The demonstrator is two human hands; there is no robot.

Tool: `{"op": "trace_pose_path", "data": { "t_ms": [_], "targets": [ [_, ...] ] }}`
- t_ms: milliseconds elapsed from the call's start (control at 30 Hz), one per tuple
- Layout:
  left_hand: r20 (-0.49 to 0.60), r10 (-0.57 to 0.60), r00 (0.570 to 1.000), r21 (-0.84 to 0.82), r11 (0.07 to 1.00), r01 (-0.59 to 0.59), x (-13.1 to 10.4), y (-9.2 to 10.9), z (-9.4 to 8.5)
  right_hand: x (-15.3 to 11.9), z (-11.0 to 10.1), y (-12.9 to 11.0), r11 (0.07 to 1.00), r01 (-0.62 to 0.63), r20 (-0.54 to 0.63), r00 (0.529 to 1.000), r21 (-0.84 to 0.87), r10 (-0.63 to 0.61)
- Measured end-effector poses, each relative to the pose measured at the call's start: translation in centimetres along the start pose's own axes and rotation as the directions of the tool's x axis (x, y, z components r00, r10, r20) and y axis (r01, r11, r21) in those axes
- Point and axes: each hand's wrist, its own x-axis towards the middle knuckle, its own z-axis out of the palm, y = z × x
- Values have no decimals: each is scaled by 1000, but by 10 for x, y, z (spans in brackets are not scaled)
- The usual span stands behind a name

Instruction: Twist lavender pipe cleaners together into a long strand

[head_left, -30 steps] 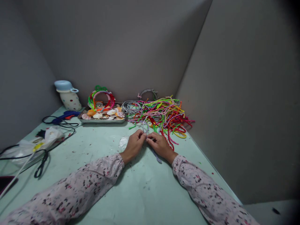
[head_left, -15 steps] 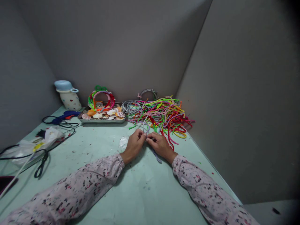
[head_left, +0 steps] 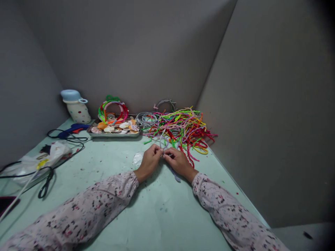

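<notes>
My left hand (head_left: 150, 159) and my right hand (head_left: 178, 160) meet over the table, fingertips pinched together on a pale lilac pipe cleaner (head_left: 165, 142). It makes a small loop above the fingertips, with a whitish length pointing up. A fuzzy lilac tail (head_left: 177, 177) hangs below my right hand; the part between the fingers is hidden. Just beyond the hands spreads a tangled heap of colourful pipe cleaners (head_left: 183, 122). Left of my left hand lies a small clear, shiny piece (head_left: 138, 158).
A metal tray (head_left: 115, 135) of seashells holds colourful pipe-cleaner rings (head_left: 126, 113). Beside it are coiled grey wires (head_left: 146, 119). A bottle (head_left: 75, 108), a blue tool (head_left: 69, 131), dark cables (head_left: 44, 190) and a plastic bag (head_left: 59, 151) occupy the left. Grey walls enclose the table.
Both hands stay almost in place. The fingertips shift very slightly on the lilac pipe cleaner, and its hanging tail moves a little.
</notes>
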Motion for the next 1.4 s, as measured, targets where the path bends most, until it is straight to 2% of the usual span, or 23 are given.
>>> {"op": "trace_pose_path", "data": {
  "t_ms": [233,500,867,1100,1400],
  "targets": [
    [7,-5,1000,-23,1000,5,-1,1,0,0,-1,-1,1000,-2,3,1000,-3,2],
    [42,-63,997,-96,993,66,0,-1,1,0,0,0,1000,10,0,1000,3,-10],
    [40,-43,998,-116,992,48,-1,-1,1,0,0,0,1000,4,-1,1000,-15,-4],
    [68,-91,994,-158,982,100,0,2,0,0,0,0,1000,13,0,1000,0,-13],
    [78,-89,993,-173,980,102,0,4,0,-1,0,-1,1000,10,-9,1000,-4,-10]
  ]
}}
